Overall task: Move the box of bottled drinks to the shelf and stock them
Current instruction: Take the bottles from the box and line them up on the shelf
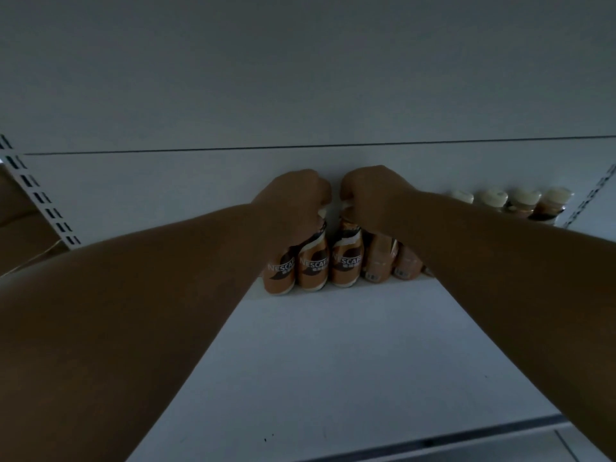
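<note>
**At the back of the shelf, both hands on bottle tops**

Deep on the white shelf (333,345), against its rear panel, you have a row of bottled coffee drinks (345,261) standing upright and touching side by side. From the head camera, the three on the left face you with brown and tan labels, a dark swirl and white NESCAFÉ lettering; the ones further right are turned, showing plain tan label backs with small print too blurred to read. Each has a pale cap and a narrowed neck.

Your left hand (295,198) is closed down over the top of the second bottle (311,265) from the left, fingers curled around its cap. Your right hand (370,195) is closed the same way on the neighbouring third bottle (346,258), a sliver of cap showing under the knuckles. Both forearms reach in from the bottom corners, hands almost touching.

Further right, partly behind your right forearm, four more bottles (510,203) with cream caps stand at the back wall. A slotted upright (40,198) runs along the left edge.
</note>
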Demonstrator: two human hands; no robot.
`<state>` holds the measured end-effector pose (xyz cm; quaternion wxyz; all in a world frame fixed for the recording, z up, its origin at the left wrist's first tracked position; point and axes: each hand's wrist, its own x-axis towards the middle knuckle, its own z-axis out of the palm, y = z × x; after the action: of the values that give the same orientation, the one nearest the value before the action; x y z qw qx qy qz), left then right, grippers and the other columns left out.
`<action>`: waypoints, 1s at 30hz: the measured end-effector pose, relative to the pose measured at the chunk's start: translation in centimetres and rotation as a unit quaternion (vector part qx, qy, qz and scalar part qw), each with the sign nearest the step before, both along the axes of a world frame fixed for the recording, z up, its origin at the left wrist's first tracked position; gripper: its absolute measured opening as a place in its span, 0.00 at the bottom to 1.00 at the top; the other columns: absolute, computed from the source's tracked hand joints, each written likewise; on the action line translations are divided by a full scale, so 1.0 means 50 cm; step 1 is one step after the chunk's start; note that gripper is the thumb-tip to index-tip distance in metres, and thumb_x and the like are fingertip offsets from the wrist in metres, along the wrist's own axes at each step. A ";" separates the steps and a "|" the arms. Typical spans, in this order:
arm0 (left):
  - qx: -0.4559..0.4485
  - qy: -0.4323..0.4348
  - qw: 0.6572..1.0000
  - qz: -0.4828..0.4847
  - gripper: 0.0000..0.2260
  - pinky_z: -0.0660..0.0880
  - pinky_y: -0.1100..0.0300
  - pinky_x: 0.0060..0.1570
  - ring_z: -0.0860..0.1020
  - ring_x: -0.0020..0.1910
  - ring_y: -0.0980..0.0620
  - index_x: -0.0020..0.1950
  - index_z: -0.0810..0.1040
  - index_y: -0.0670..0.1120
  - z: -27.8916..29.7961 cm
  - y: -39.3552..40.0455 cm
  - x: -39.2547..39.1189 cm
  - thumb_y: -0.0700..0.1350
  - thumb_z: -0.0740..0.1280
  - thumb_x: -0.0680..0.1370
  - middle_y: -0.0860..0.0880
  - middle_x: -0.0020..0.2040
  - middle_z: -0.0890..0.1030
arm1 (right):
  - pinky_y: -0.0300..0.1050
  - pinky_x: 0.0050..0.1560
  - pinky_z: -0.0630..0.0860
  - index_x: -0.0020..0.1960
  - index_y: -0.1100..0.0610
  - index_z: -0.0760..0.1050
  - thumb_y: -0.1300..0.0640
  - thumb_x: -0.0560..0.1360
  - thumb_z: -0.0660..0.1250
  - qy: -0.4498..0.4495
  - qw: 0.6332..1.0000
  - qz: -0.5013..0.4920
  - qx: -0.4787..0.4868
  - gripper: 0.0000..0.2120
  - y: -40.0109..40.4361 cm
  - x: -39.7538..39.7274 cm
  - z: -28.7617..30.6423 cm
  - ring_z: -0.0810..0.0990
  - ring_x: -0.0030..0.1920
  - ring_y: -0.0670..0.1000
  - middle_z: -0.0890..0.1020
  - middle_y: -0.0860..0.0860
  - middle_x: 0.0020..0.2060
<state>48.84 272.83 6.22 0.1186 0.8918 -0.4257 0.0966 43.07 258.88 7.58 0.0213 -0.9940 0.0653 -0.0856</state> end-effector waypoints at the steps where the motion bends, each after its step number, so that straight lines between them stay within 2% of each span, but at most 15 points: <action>1: -0.003 0.002 1.000 -0.001 0.13 0.71 0.56 0.50 0.76 0.54 0.44 0.58 0.79 0.45 -0.001 0.001 0.001 0.41 0.68 0.73 0.44 0.55 0.77 | 0.44 0.49 0.70 0.57 0.60 0.76 0.58 0.72 0.67 -0.003 1.000 0.005 -0.001 0.14 -0.001 -0.001 0.000 0.76 0.55 0.58 0.78 0.58 0.55; 5: -0.012 0.006 1.000 -0.005 0.16 0.72 0.54 0.56 0.75 0.58 0.44 0.61 0.78 0.46 -0.005 0.002 0.000 0.41 0.68 0.73 0.45 0.59 0.76 | 0.43 0.45 0.67 0.57 0.60 0.75 0.56 0.71 0.69 -0.002 1.000 0.023 -0.007 0.15 -0.004 -0.005 -0.001 0.76 0.53 0.58 0.79 0.58 0.53; 10: -0.005 -0.041 0.999 0.019 0.13 0.73 0.52 0.51 0.75 0.54 0.43 0.59 0.78 0.47 -0.013 -0.003 -0.010 0.44 0.68 0.74 0.45 0.57 0.76 | 0.43 0.44 0.67 0.55 0.60 0.75 0.57 0.71 0.69 -0.006 0.999 0.046 -0.013 0.14 -0.005 -0.004 -0.008 0.76 0.51 0.58 0.79 0.58 0.51; 16: -0.002 -0.045 0.998 0.032 0.14 0.74 0.51 0.53 0.75 0.55 0.44 0.59 0.79 0.47 -0.008 -0.006 -0.014 0.46 0.68 0.74 0.45 0.56 0.76 | 0.42 0.46 0.65 0.57 0.58 0.75 0.59 0.70 0.68 -0.012 0.997 0.078 -0.001 0.16 -0.016 -0.012 -0.004 0.75 0.53 0.59 0.79 0.58 0.53; 20: 0.002 -0.057 0.997 0.052 0.11 0.71 0.56 0.46 0.76 0.53 0.45 0.57 0.79 0.46 -0.006 -0.014 -0.016 0.45 0.68 0.75 0.45 0.53 0.77 | 0.42 0.44 0.64 0.57 0.59 0.75 0.61 0.71 0.67 -0.014 0.997 0.079 -0.003 0.15 -0.014 -0.009 -0.005 0.75 0.52 0.58 0.79 0.58 0.52; 25: 0.015 -0.089 0.994 0.067 0.09 0.69 0.55 0.45 0.75 0.52 0.44 0.54 0.79 0.45 -0.011 -0.017 -0.023 0.46 0.68 0.75 0.44 0.52 0.75 | 0.46 0.47 0.70 0.58 0.59 0.75 0.63 0.73 0.64 -0.029 0.997 0.069 -0.009 0.14 -0.012 -0.010 -0.015 0.76 0.52 0.60 0.76 0.61 0.53; 30: 0.005 -0.066 0.995 0.075 0.10 0.68 0.56 0.44 0.75 0.53 0.45 0.56 0.78 0.46 -0.006 -0.025 -0.031 0.41 0.66 0.76 0.45 0.54 0.75 | 0.46 0.47 0.69 0.56 0.58 0.75 0.64 0.73 0.62 -0.046 0.997 0.062 0.000 0.12 -0.009 -0.017 -0.017 0.76 0.52 0.59 0.76 0.59 0.53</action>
<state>47.30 271.58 5.92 0.0785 0.9133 -0.3654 0.1620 42.22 258.42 6.75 0.0293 -0.9911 0.0026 -0.1298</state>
